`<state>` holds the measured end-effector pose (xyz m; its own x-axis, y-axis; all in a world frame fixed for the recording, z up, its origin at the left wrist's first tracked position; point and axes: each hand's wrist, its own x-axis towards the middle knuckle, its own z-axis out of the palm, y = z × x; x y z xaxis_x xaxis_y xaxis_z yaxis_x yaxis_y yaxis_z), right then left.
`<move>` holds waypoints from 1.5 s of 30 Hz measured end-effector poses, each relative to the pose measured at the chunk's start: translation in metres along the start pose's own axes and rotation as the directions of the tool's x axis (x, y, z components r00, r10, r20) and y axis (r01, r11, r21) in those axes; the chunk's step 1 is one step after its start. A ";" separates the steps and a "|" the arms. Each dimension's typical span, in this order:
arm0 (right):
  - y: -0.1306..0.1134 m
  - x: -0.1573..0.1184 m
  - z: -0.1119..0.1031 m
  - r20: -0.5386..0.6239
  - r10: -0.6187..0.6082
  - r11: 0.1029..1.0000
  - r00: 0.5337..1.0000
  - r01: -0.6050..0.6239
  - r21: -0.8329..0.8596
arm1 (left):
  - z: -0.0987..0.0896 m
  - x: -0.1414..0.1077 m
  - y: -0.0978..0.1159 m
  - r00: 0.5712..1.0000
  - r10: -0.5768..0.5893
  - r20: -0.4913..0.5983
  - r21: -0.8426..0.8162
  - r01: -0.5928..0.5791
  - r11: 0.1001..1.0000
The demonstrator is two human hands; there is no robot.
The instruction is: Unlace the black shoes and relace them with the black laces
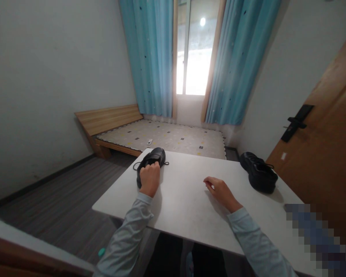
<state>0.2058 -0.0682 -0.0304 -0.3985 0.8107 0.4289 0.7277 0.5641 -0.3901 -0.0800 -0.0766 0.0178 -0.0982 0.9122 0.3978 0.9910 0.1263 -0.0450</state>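
Note:
A black lace-up shoe (158, 154) sits at the far left of the white table (184, 192), its laces sticking out to both sides. My left hand (150, 177) is closed on the shoe near its opening and covers part of it; the fingertips are partly hidden. Over the middle right of the table, my right hand (220, 191) has its fingers curled together with nothing visible in them. A second black shoe (259, 174) rests near the table's right edge, apart from both hands.
Beyond the table stands a low bed with a patterned mattress (173, 134) and a small white object (149, 141) on it. A wooden door (325, 134) with a black handle is at the right. Blurred blocks cover the lower right. A green item (101, 252) lies on the floor.

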 end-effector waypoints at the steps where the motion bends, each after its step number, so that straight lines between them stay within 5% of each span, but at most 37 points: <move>1: 0.000 0.000 0.000 0.002 0.001 1.000 1.000 -0.001 -0.001 | -0.001 -0.001 0.004 1.000 0.004 -0.005 -0.009 -0.004 1.000; 21: -0.015 0.004 -0.004 -0.053 0.114 0.992 0.992 -0.117 -0.050 | -0.022 -0.041 0.099 0.971 0.231 -0.062 -0.253 -0.240 0.937; 27: -0.018 0.007 -0.004 -0.115 0.198 0.967 0.973 -0.175 0.187 | -0.029 -0.048 0.112 0.961 0.246 -0.130 -0.278 -0.273 0.921; 34: -0.022 0.010 -0.007 -0.097 0.365 0.807 0.926 -0.263 0.529 | -0.040 -0.059 0.138 0.931 0.309 -0.195 -0.298 -0.357 0.885; 41: 0.001 0.011 -0.022 -0.215 0.345 0.869 0.914 -0.224 0.440 | -0.043 -0.072 0.169 0.884 0.369 -0.288 -0.267 -0.444 0.855; 45: 0.010 0.009 -0.035 -0.224 0.404 0.898 0.887 -0.338 0.280 | -0.037 -0.075 0.183 0.869 0.362 -0.338 -0.283 -0.461 0.841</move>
<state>0.2289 -0.0614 -0.0020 0.0652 0.9118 0.4054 0.6324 0.2765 -0.7236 0.1118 -0.1367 0.0132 0.3046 0.7064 0.6389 0.9045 -0.4248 0.0384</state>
